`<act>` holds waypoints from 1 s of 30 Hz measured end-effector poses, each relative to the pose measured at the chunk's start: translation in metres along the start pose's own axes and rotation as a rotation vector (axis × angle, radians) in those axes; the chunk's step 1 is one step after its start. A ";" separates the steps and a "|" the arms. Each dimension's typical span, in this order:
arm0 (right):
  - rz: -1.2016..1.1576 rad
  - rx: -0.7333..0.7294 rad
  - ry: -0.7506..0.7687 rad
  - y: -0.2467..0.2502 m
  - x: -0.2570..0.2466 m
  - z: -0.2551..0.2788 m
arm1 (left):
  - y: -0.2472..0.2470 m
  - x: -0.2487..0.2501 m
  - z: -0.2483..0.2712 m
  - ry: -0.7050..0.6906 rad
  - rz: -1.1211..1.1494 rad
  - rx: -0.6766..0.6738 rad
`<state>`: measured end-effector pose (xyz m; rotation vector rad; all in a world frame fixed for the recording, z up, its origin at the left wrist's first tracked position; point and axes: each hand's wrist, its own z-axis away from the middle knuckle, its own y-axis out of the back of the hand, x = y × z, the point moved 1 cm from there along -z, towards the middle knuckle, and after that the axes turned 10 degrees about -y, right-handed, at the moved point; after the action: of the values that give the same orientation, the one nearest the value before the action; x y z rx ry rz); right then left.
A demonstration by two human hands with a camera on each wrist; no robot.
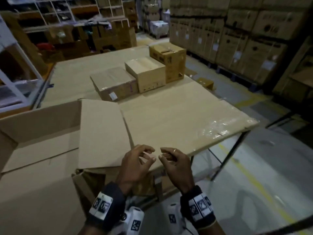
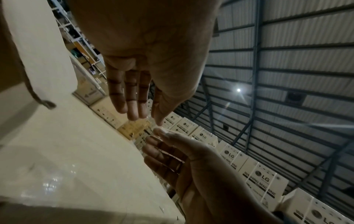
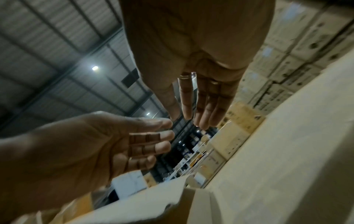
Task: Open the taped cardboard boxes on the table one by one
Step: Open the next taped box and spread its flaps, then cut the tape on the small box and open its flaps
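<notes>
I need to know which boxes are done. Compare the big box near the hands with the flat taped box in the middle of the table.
The big box has its flaps folded out and its inside showing; the flat taped box is shut under glossy tape. The big box is far larger. The flat taped box bears a small white label; none shows on the big box. Both are brown cardboard.

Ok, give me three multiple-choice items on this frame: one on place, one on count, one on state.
1. The row of smaller boxes stands: A on the floor; B on the table; C inside the big box.
2. Boxes in that row: A two; B three; C five.
3. The big box's top is: A open; B taped shut; C crushed flat.
Answers: B, they rest on the tabletop; B, three stand side by side; A, its flaps are folded out.
</notes>
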<state>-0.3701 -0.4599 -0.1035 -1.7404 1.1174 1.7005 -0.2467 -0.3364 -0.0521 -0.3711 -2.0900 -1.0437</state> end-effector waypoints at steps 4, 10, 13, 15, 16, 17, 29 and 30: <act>-0.029 0.053 -0.066 0.025 0.012 -0.009 | -0.018 -0.003 -0.024 0.030 -0.032 -0.023; 0.007 0.082 -0.089 0.043 0.017 -0.050 | -0.020 -0.021 -0.079 0.076 -0.018 0.037; 0.038 0.080 -0.027 0.045 0.010 -0.088 | -0.014 -0.039 -0.113 0.110 0.010 0.106; 0.056 0.075 -0.003 0.040 0.002 -0.122 | -0.006 -0.053 -0.138 0.120 0.035 0.163; 0.065 0.062 0.000 0.036 -0.004 -0.141 | 0.001 -0.062 -0.152 0.123 0.046 0.194; 0.073 0.042 0.007 0.030 -0.010 -0.159 | 0.008 -0.070 -0.164 0.127 0.047 0.226; 0.284 -0.263 0.204 -0.090 -0.095 -0.372 | 0.119 -0.158 -0.269 0.343 -0.100 0.322; 0.300 -0.285 0.210 -0.103 -0.097 -0.387 | 0.124 -0.166 -0.274 0.364 -0.094 0.355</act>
<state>-0.0484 -0.6869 0.0190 -2.0480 1.3378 1.9709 0.0699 -0.4603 -0.0007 0.0902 -1.9208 -0.7076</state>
